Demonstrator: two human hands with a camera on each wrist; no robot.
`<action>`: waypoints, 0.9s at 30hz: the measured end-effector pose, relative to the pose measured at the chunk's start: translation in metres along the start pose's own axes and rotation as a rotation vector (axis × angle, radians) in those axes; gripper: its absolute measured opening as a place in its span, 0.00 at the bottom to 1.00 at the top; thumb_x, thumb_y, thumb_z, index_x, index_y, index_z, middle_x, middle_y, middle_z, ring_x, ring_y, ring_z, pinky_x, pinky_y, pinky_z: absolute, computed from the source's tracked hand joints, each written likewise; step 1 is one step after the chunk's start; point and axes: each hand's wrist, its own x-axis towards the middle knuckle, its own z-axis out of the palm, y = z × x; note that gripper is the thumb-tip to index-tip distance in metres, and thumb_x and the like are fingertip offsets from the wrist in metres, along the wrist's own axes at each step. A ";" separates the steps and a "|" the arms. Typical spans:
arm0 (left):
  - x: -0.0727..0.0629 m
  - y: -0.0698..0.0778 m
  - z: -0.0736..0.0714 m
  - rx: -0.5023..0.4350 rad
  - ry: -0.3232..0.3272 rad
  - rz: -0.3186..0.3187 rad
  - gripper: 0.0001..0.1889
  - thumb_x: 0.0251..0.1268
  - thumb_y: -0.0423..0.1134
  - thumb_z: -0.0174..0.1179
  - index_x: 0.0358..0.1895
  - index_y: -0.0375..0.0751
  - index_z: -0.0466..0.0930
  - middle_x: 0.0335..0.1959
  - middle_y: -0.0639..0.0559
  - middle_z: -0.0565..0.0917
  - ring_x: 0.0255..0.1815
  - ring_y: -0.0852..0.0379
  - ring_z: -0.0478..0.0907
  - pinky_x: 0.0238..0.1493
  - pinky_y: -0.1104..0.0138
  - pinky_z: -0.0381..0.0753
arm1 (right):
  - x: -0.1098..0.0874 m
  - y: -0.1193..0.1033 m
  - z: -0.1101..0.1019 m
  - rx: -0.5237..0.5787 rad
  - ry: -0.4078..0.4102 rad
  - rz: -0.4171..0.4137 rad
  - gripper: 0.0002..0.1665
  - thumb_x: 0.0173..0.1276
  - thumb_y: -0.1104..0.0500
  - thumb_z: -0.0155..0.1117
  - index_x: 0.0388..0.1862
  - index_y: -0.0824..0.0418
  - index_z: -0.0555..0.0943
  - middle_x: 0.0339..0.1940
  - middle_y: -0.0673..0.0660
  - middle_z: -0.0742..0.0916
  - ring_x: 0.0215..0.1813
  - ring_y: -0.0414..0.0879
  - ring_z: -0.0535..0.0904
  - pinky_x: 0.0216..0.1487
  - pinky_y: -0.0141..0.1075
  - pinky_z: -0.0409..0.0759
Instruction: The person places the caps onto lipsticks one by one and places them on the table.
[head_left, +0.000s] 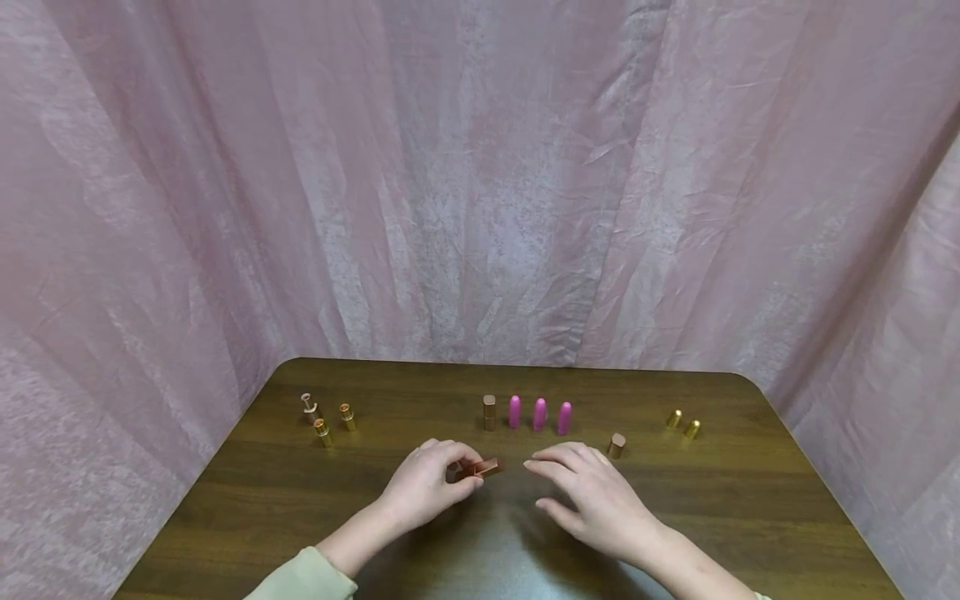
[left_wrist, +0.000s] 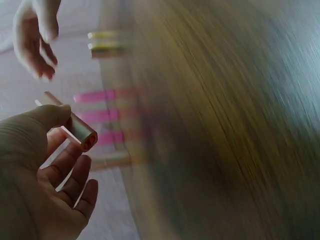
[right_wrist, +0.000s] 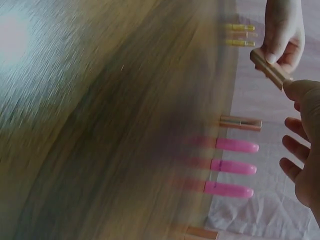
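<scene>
While left hand [head_left: 433,477] pinches copper tube [head_left: 489,467] — only head view shows sleeve [head_left: 309,577].

Crinkled pale pink curtains [head_left: 510,183], round-cornered brown wooden table [head_left: 247,500]

Gentle, fairly even light reaches the dark brown wood-grain table [head_left: 247,500], and the pale pink crushed-velvet curtain [head_left: 510,208] behind it carries whitish sheens. I notice a dull glare on the table's near part, with soft shadows under the left hand [head_left: 431,483] and the right hand [head_left: 592,504]. Both wrist views smear the table into streaks, its glare nearly white in the right one; the glossy pink bullet-shaped tubes [right_wrist: 234,167] trail into blur at the table.
</scene>
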 end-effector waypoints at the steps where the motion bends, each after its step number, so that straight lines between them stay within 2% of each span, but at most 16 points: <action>1: 0.000 -0.005 -0.001 -0.007 0.005 -0.026 0.07 0.63 0.46 0.72 0.42 0.59 0.86 0.35 0.69 0.83 0.37 0.61 0.74 0.39 0.65 0.74 | -0.002 0.002 0.000 -0.011 -0.009 0.004 0.32 0.59 0.51 0.78 0.64 0.52 0.82 0.61 0.47 0.83 0.63 0.48 0.77 0.64 0.51 0.74; 6: 0.006 -0.027 -0.006 -0.060 0.042 -0.133 0.07 0.62 0.42 0.72 0.41 0.58 0.85 0.32 0.69 0.82 0.35 0.62 0.76 0.37 0.66 0.75 | -0.011 0.009 -0.003 -0.075 -0.087 0.049 0.38 0.62 0.43 0.76 0.69 0.53 0.78 0.67 0.52 0.81 0.68 0.53 0.74 0.66 0.55 0.71; 14: 0.023 -0.052 -0.004 -0.192 0.099 -0.287 0.09 0.64 0.39 0.70 0.44 0.48 0.83 0.36 0.61 0.83 0.37 0.63 0.80 0.43 0.62 0.81 | -0.021 0.014 -0.001 -0.134 -0.197 0.079 0.44 0.65 0.37 0.71 0.76 0.53 0.72 0.75 0.57 0.75 0.76 0.58 0.65 0.72 0.59 0.63; 21: 0.041 -0.069 0.008 -0.216 0.141 -0.353 0.10 0.65 0.39 0.70 0.46 0.43 0.82 0.39 0.56 0.84 0.41 0.58 0.83 0.48 0.57 0.82 | -0.028 0.016 0.003 -0.125 -0.235 0.120 0.42 0.69 0.38 0.68 0.77 0.53 0.71 0.76 0.57 0.73 0.76 0.60 0.65 0.72 0.60 0.63; 27: 0.048 -0.075 0.018 -0.232 0.150 -0.399 0.11 0.66 0.39 0.69 0.47 0.42 0.81 0.42 0.52 0.84 0.45 0.54 0.83 0.51 0.54 0.81 | -0.033 0.014 0.006 -0.106 -0.272 0.152 0.41 0.71 0.39 0.66 0.76 0.57 0.71 0.76 0.58 0.73 0.77 0.59 0.65 0.70 0.59 0.67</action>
